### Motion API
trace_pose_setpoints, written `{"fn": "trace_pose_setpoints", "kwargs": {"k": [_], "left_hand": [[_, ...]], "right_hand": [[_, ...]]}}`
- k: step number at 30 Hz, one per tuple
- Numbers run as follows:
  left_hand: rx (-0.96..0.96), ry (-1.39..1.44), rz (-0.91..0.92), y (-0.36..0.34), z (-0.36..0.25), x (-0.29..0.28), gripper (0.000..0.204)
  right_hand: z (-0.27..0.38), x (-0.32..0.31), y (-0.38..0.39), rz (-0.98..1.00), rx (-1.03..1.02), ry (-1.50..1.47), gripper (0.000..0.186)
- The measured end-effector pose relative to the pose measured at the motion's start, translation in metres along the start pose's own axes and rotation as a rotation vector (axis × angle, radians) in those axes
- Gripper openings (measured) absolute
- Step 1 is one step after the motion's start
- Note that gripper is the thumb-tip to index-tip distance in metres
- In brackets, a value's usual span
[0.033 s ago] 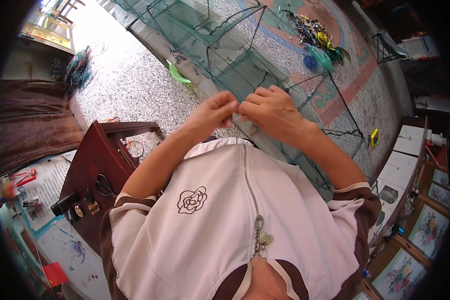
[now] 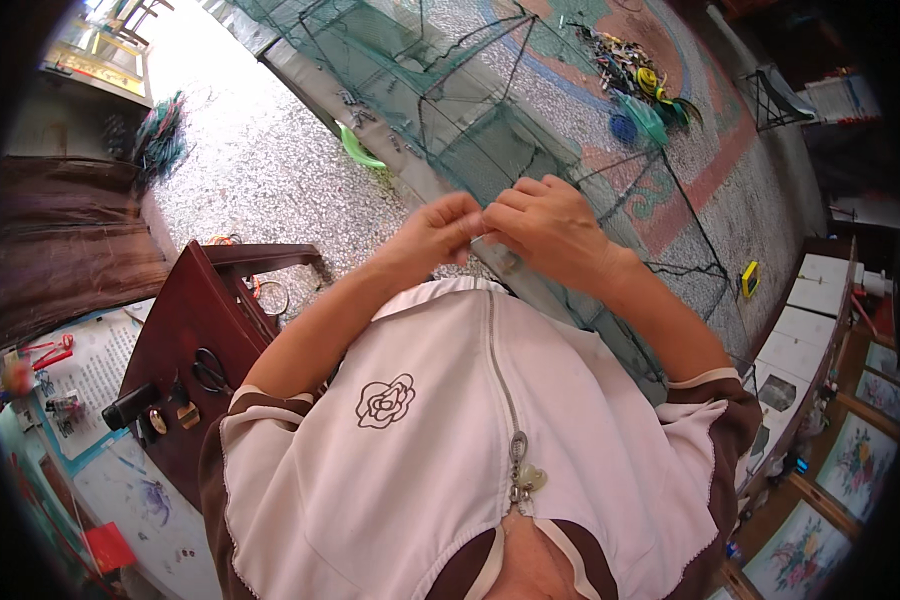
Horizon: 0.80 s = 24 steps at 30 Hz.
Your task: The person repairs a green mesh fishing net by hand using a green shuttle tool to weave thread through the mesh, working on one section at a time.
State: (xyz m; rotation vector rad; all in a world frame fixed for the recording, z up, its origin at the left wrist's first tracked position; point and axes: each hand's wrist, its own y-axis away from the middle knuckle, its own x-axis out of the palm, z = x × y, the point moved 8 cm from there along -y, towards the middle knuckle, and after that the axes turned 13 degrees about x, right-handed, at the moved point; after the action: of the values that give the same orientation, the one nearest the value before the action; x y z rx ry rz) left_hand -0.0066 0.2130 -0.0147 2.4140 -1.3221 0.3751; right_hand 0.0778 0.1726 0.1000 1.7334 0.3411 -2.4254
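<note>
In front of my chest, my left hand (image 2: pixel 435 230) and my right hand (image 2: pixel 550 222) meet at the fingertips. Both are closed in a pinch, and the left one is slightly smeared by motion. A tiny pale sliver shows between the fingers, too small to name. Just beyond and beneath the hands stretches a long green mesh net (image 2: pixel 500 145) with dark cords and frame rods, running from upper left to lower right. Small grey metal-looking pieces (image 2: pixel 348 98) lie on a pale strip along its near edge.
To the left stands a dark red wooden stool or table (image 2: pixel 195 340) carrying scissors (image 2: pixel 210 372) and a black cylinder (image 2: pixel 128 406). A light green bowl (image 2: pixel 358 148) touches the net's edge. A pile of cords and straps (image 2: pixel 625 65) and a yellow object (image 2: pixel 749 278) lie right.
My left hand has shifted slightly right and its fingers have turned against the right hand's fingertips. The right hand stays almost in place.
</note>
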Motion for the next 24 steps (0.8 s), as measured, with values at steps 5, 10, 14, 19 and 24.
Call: {"fn": "trace_pose_setpoints", "kwargs": {"k": [5, 10, 14, 19, 24], "left_hand": [[0.272, -0.195, -0.053, -0.010, -0.011, 0.010, 0.013], [0.421, -0.428, -0.012, -0.012, -0.032, 0.028, 0.013], [0.459, -0.611, 0.252, -0.001, -0.060, 0.040, 0.012], [0.407, -0.058, 0.240, -0.010, -0.076, 0.014, 0.015], [0.369, 0.144, 0.124, -0.022, -0.076, -0.023, 0.012]], "right_hand": [[0.045, -0.025, -0.016, -0.120, -0.138, -0.521, 0.013], [0.031, -0.080, -0.048, -0.191, 0.184, -0.988, 0.017], [-0.006, -0.145, -0.042, -0.364, 0.070, -1.292, 0.016], [-0.058, -0.188, -0.013, -0.708, 0.184, -1.356, 0.030], [-0.075, -0.217, -0.013, -0.735, -0.007, -1.608, 0.029]]}}
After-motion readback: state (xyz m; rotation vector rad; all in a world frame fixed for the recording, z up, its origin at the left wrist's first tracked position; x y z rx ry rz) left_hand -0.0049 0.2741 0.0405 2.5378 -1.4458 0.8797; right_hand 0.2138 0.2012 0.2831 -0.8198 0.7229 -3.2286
